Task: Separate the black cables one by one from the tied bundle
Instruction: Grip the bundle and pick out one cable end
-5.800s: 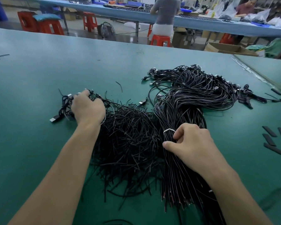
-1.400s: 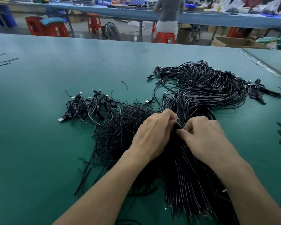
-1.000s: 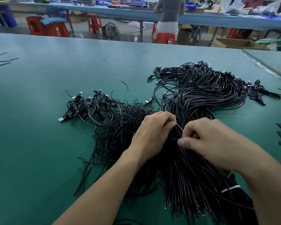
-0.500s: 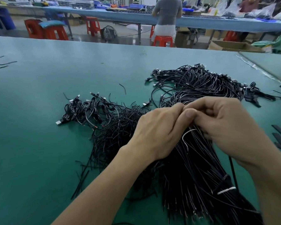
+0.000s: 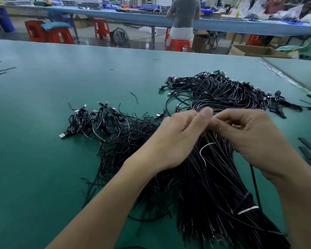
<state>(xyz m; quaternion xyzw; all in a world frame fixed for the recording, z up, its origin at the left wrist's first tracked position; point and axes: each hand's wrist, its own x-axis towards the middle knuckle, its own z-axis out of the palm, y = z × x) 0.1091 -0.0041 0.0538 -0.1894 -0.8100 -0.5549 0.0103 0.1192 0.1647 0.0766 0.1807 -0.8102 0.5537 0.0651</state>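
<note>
Left hand (image 5: 178, 139) and right hand (image 5: 250, 133), fingertips meeting, pinch lifted strands of the tied bundle (image 5: 214, 186), which lies on the desk (image 5: 43, 159) beneath them. Risk: the white tie (image 5: 203, 151) may snag the strands, so that several cables drag out together and tangle.

The tabletop (image 5: 79, 78) was a plain teal green with no pattern. The cable bundle (image 5: 214, 186) was black throughout, and the cut tips (image 5: 184, 229) at its near end were coppery red. Both ties were white: the loose tie loop (image 5: 204, 150) and the tie band (image 5: 248, 210). The loose cables (image 5: 97, 121) were black and their plugs (image 5: 62, 135) silver. The flat strips (image 5: 306, 143) at the right were black. Beyond the tabletop, the stools (image 5: 179, 44) were orange-red, the far bench (image 5: 115, 13) light blue and the carton (image 5: 250, 50) brown.
</note>
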